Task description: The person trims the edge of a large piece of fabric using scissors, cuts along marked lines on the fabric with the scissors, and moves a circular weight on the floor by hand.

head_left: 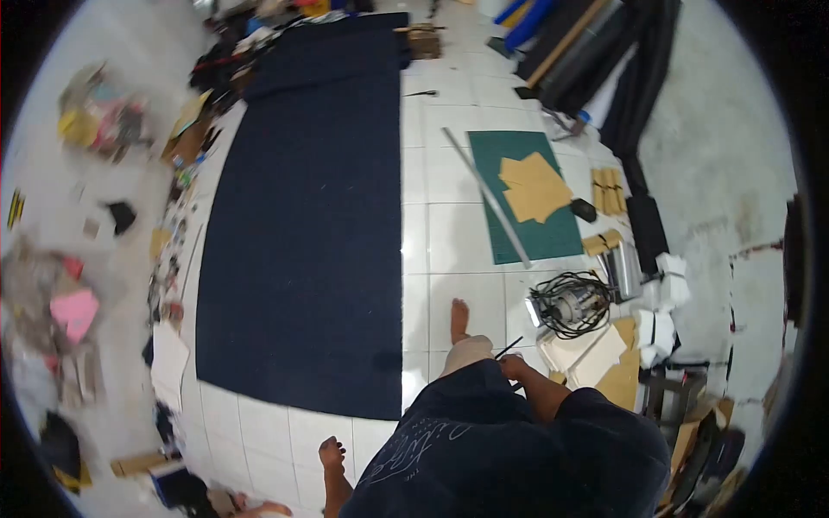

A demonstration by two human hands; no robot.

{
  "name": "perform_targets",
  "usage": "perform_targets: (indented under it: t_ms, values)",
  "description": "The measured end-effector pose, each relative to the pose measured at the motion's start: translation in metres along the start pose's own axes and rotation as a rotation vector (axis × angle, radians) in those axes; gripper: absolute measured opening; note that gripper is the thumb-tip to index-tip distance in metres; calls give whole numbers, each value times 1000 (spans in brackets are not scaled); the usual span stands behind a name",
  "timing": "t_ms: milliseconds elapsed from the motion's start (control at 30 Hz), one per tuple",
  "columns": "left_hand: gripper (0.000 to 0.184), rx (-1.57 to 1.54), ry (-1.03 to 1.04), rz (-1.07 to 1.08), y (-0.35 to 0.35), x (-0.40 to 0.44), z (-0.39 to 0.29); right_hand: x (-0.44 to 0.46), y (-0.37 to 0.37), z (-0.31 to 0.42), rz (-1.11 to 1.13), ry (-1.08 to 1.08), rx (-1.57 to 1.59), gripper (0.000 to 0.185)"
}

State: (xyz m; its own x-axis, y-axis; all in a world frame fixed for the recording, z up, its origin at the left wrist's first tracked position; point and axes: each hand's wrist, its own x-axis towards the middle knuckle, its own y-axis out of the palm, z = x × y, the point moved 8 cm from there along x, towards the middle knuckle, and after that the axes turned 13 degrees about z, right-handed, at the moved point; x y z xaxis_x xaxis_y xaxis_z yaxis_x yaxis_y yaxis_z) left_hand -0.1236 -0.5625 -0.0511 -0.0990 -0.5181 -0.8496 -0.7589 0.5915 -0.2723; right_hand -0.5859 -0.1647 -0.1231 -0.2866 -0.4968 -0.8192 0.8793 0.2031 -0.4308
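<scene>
Step judged: thin dark tool (509, 347) being gripped in right hand (514, 369). Left hand (332, 453) loosely curled, nothing seen held, below lower edge of dark cloth (311, 216). Steady tool grip judged called for next. Counted: one tool; one cloth, spread on floor (440, 237); one green mat (535, 248); one metal ruler (486, 197), laid across mat's left edge; tan sheets (534, 188) overlapped on mat, number untellable.

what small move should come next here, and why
Probably pick up the long straight strip, which looks like a ruler: it lies loose, partly across the green mat, while the dark cloth is already spread over the floor. The right hand seems to hold a slender dark tool, so a straight guide might help.
</scene>
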Motion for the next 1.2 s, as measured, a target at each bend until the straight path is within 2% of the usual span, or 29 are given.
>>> perform_targets:
  t_ms: [67,100,133,167,200,267,300,333,400,433,500,633,700,733,767,800,833,867,933,967,1000,1033,1067,1133,1200]
  values:
    - [29,34,12,64,43,21,-62,15,-31,-32,-1,15,212,44]
    - [27,52,26,96,71,33,-87,24,-49,-55,-70,115,397,39]
    - [26,69,38,118,95,36,-114,30,-68,-65,-75,113,415,39]
    - [25,706,632,304,125,66,-148,33,-101,-81,-155,143,505,37]
    - [25,714,646,307,153,65,-183,38,-137,-100,-241,175,594,35]
    - [25,422,286,352,216,70,-225,43,-211,-122,-408,109,477,39]
    - [28,689,794,408,250,77,-262,43,-239,-133,-467,98,480,39]
    - [28,674,792,426,278,79,-280,43,-277,-140,-526,81,475,40]
    - [29,187,282,541,319,102,-300,56,-338,-156,-485,127,530,40]
    - [29,182,268,541,336,104,-318,64,-357,-162,-429,167,602,41]
    - [32,544,410,367,360,103,-363,78,-399,-173,-513,180,654,41]
    - [31,568,262,470,395,129,-438,109,-433,-180,-609,141,939,37]
    - [29,712,56,337,396,170,-460,103,-443,-165,-526,196,887,34]
    - [29,707,37,334,393,197,-471,109,-430,-172,-503,220,856,28]
    - [28,956,27,420,399,230,-483,112,-420,-157,-672,-39,-48,24]
    - [26,1198,26,505,414,256,-497,132,-383,-180,-396,85,-102,19]
    - [28,1550,252,564,445,274,-529,109,-388,-154,-437,79,-285,17]
    - [29,1907,489,609,471,281,-563,109,-371,-160,-436,69,-284,17]
    - [32,1255,316,417,497,285,-672,109,-335,-175,-546,-26,-76,8]
    - [35,1167,430,368,521,293,-723,103,-349,-186,-425,188,819,9]
    - [35,1065,412,346,546,289,-776,96,-327,-174,-218,404,1699,11]
    - [34,931,376,389,572,275,-822,99,-346,-167,-268,496,1605,15]
    - [32,789,349,433,603,260,-867,129,-322,-174,-149,189,2166,16]
    - [31,691,433,437,655,246,-941,129,-410,-153,-303,593,1779,19]
    - [30,591,497,429,690,250,-985,170,-477,-153,-324,538,1686,19]
